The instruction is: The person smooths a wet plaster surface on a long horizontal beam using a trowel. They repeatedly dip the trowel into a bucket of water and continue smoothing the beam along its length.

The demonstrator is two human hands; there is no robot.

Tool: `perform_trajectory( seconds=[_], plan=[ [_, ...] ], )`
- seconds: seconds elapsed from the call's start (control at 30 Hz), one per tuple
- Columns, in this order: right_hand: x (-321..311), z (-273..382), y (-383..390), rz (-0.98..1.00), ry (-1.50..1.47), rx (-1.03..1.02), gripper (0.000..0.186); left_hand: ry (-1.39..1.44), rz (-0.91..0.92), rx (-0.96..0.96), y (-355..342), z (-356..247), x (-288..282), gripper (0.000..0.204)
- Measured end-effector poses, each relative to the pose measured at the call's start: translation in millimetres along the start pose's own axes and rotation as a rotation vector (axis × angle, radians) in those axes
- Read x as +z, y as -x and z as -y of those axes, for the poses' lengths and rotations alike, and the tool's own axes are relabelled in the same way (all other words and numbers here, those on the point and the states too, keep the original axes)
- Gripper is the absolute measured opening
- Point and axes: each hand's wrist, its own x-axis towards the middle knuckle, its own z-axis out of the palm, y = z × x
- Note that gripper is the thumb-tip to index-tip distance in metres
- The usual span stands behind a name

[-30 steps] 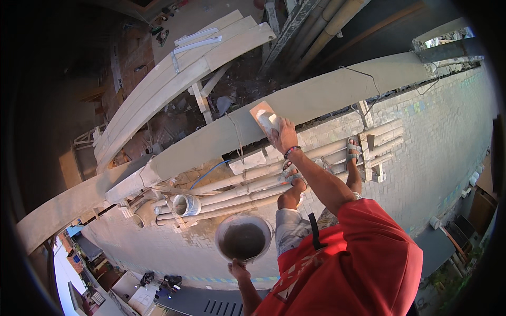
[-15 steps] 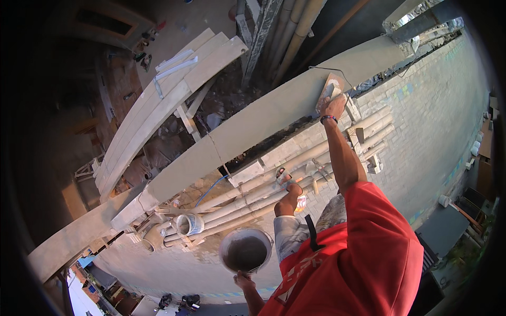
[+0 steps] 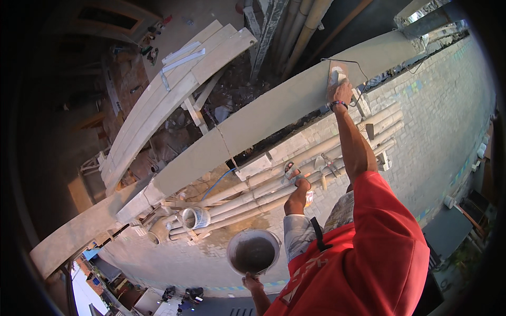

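My right hand (image 3: 341, 91), with a beaded bracelet at the wrist, is closed on a plastering float (image 3: 338, 71). The float's flat plate lies against the grey, smoothly coated curved band (image 3: 284, 102) running diagonally across the view. A bent wire (image 3: 363, 73) arches around the float and hand. Low in the view, my left hand (image 3: 252, 283) grips the near rim of a round bucket (image 3: 276, 244). Wet grey mortar (image 3: 253, 255) fills part of the bucket; the left fingers are partly hidden by its rim.
Thick poles (image 3: 263, 196) lie lashed together beneath the band, and one of my feet (image 3: 293, 171) stands on them. A trowel (image 3: 320, 164) and a white pail (image 3: 194, 217) rest there. Curved boards (image 3: 174, 89) rise at the left above a cluttered lower floor.
My right hand and the float have moved a little farther away along the band, and the float stands more upright. The whole view has shifted slightly. My left hand still holds the bucket.
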Motion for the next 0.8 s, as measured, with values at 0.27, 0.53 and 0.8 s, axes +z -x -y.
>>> perform_trajectory(
  seconds=[0.27, 0.53, 0.8],
  plan=[
    [-8, 76, 147, 0.325, -0.299, -0.547, 0.054, -0.051, -0.008, 0.004, -8, -9, 18, 0.024],
    [-8, 31, 75, -0.025, -0.228, -0.162, 0.043, 0.117, 0.021, 0.128, 27, -22, 43, 0.022],
    [-5, 135, 195, 0.353, -0.379, -0.589, 0.051, 0.229, 0.133, 0.357, 79, -84, 95, 0.018]
  ],
)
